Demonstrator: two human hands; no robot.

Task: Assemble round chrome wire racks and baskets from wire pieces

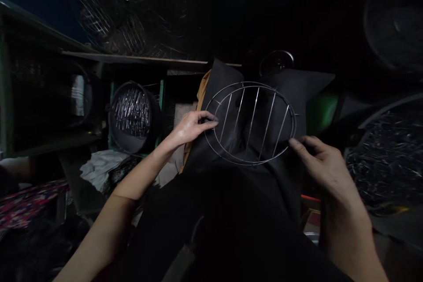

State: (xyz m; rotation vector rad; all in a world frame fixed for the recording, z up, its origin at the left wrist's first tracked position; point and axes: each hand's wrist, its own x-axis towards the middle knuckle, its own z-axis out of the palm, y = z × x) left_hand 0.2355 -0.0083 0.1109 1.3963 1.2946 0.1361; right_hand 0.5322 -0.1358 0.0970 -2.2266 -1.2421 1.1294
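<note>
A round wire rack point(253, 121), made of two rings with several straight bars across, is held above the dark cloth over my lap. My left hand point(195, 127) pinches its left edge between thumb and fingers. At the lower right edge of the rack, my right hand point(319, 156) has its thumb and fingers closed on the outer ring. Dark cloth point(224, 79) shows behind and through the bars.
A round container point(130, 116) of shiny metal pieces stands at left, beside a white cloth point(101, 165). A large basin point(390, 158) of wire pieces is at right. Wire racks point(112, 22) lie at upper left. A patterned cloth point(31, 200) shows at lower left.
</note>
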